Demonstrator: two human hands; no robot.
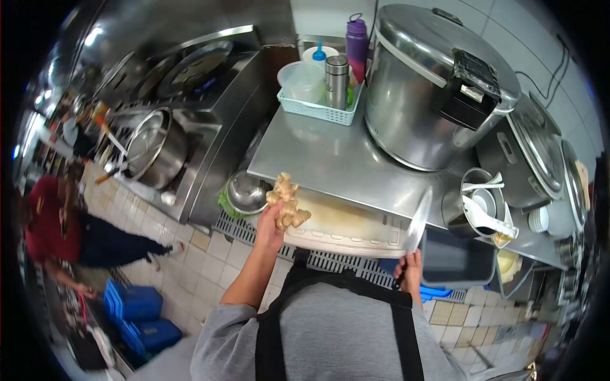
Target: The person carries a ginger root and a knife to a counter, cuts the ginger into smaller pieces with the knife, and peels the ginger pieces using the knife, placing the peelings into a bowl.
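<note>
A knobbly piece of ginger is in my left hand, whose fingers wrap round its left side, above the left end of a white board. My right hand grips the dark handle of a large knife. Its wide blade points up and away, beside the right end of the board, over the steel counter's edge. Just left of the ginger sits a metal bowl with some green leaves under it.
On the steel counter stand a light blue basket with containers and a large steel cooker. A pot of ladles and a grey bin are at right. A person in red stands left, near blue crates.
</note>
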